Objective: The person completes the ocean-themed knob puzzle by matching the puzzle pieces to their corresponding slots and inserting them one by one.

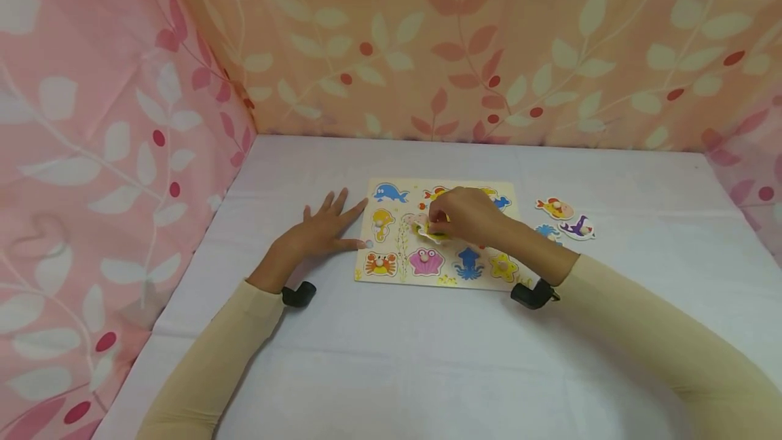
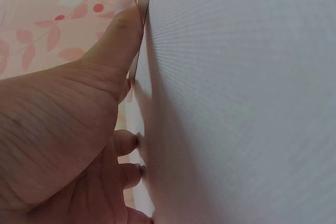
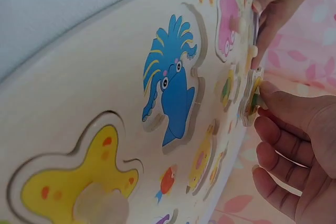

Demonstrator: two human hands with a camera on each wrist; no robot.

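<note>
A wooden peg puzzle board [image 1: 400, 246] with sea-animal pictures lies flat on the table. My right hand [image 1: 467, 216] is over its middle, thumb and fingers pinching a yellow-green puzzle piece [image 3: 249, 103] by its knob. That piece is tilted off the board; the fingers hide its picture. My left hand [image 1: 320, 231] lies spread at the board's left side, its thumb [image 2: 118, 38] against the edge. On the board are a seahorse piece [image 1: 381, 225], a crab piece [image 1: 381, 263], a pink shell piece [image 1: 425, 261] and a yellow starfish piece [image 3: 79, 177]. A blue squid picture [image 3: 170, 82] shows in a recess without a knob.
Right of the board lie a red-and-yellow fish piece [image 1: 554, 208], a purple-and-white piece [image 1: 578, 228] and a blue piece [image 1: 548, 231], partly hidden by my right forearm. White cloth [image 1: 379, 358] covers the table. Floral curtains [image 1: 391, 46] stand behind and at the sides.
</note>
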